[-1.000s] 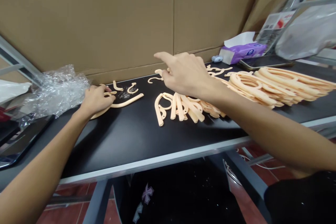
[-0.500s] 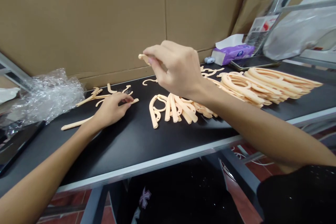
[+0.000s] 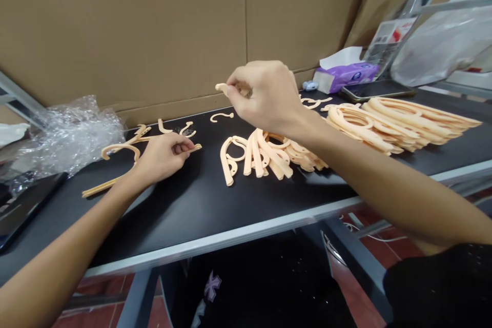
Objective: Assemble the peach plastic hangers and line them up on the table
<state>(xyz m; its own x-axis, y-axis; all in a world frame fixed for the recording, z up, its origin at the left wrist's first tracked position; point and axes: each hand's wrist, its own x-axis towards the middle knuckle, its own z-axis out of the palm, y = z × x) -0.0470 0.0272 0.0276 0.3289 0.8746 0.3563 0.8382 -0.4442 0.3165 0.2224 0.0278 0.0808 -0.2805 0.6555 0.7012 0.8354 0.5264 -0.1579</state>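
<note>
My left hand (image 3: 165,156) is closed on a peach plastic clothes hanger (image 3: 100,188) just over the black tabletop. The hanger's hook (image 3: 122,148) shows left of the hand, one arm end sticks out below it, and a tip pokes past my fingertips. The palm hides its middle. Raised higher, my right hand (image 3: 267,95) pinches a small peach plastic piece (image 3: 221,87); only its end shows, so its full shape is hidden. Loose peach hooks (image 3: 222,116) lie behind and between the hands. A row of folded hangers (image 3: 257,156) lies below my right hand.
Stacked hangers (image 3: 411,123) lie at the right, before a phone (image 3: 378,90) and a purple tissue pack (image 3: 349,76). Crumpled clear plastic (image 3: 77,136) and a dark flat device (image 3: 31,210) are at the left. A cardboard wall (image 3: 154,25) rises behind.
The hanger in my left hand has turned, so its hook now shows at the left. My right hand still pinches its small piece, with little shift. The view has moved slightly.
</note>
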